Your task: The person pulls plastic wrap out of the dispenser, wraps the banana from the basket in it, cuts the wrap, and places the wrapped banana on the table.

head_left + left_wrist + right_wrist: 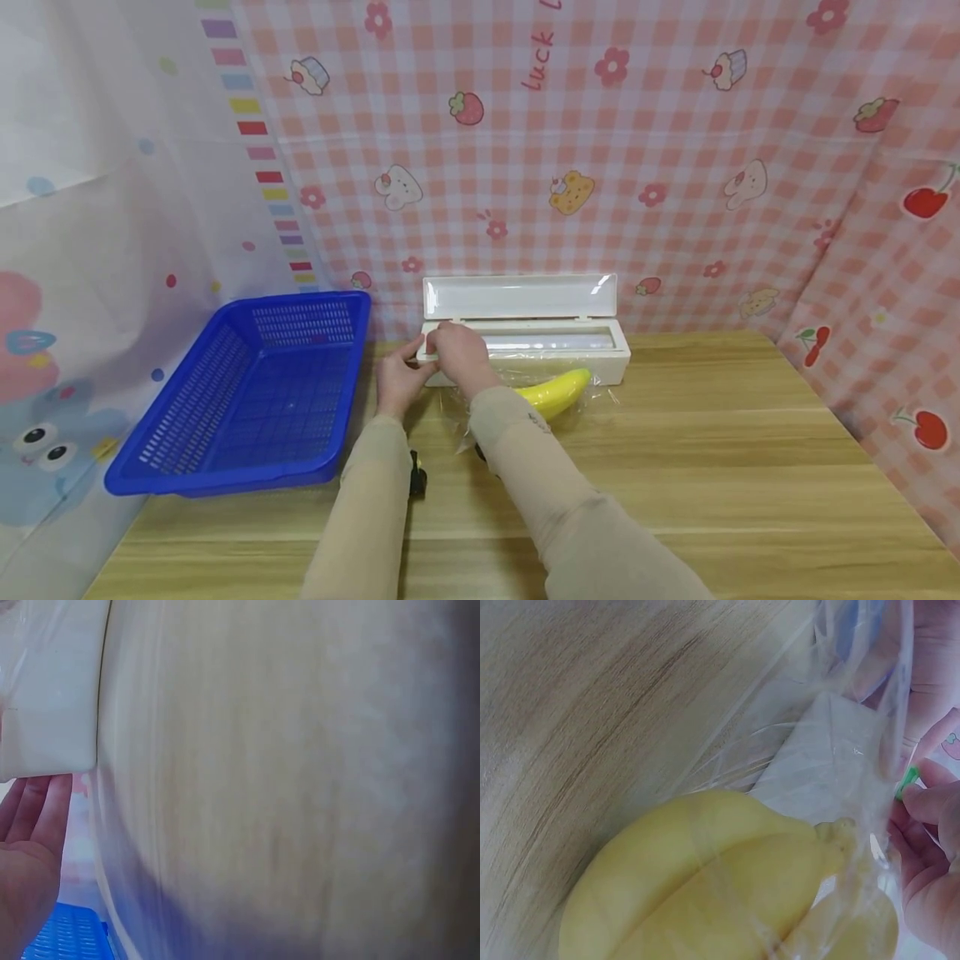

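A white cling film box [525,371] stands with its lid [520,297] raised and a film roll [551,342] inside. My left hand [399,383] holds the box's left end; its fingers lie along the end wall in the left wrist view. At that same end, my right hand [461,354] pinches a small green tab, probably a cutter slider [907,782], on the front edge. Clear film [780,742] hangs down from the box over a bunch of yellow bananas [697,870]. My right forearm partly hides the bananas [558,393] in the head view.
A blue plastic basket [348,375] stands to the left of the box. Close to my left sleeve, a small black object [417,479] shows. The wooden table [712,467] meets a pink checked cloth [675,250] behind the box.
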`<state>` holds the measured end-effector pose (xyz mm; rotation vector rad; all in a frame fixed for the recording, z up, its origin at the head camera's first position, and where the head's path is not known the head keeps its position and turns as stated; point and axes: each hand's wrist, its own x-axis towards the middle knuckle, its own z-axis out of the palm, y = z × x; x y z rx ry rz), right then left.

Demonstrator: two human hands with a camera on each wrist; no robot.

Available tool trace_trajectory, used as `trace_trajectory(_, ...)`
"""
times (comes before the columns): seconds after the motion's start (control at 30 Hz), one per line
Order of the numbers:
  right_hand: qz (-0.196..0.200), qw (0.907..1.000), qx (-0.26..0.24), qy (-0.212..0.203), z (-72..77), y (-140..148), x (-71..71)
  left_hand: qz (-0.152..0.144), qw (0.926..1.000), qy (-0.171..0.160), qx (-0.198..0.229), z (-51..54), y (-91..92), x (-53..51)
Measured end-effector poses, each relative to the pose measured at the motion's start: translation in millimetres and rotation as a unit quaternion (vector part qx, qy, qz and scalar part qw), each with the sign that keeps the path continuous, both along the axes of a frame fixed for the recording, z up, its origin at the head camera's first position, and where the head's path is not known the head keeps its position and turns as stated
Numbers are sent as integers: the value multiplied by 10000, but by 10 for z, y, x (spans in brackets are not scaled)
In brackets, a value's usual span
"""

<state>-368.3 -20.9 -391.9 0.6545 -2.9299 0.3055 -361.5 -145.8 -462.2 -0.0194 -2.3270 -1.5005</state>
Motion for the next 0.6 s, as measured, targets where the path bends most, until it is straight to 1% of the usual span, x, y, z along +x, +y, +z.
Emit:
trace_trajectory(0.37, 64, 10000, 18, 69, 2, 18, -7, 2, 9999, 125, -4, -22, 7, -5)
trace_trajectory(0.53, 98, 9999, 63, 93, 1, 36, -11, -26, 9998, 187, 69, -25, -1, -3)
trace_trajectory(0.6, 110, 9999, 63, 91, 8, 46, -8, -32, 9998, 154, 129, -23, -12, -1)
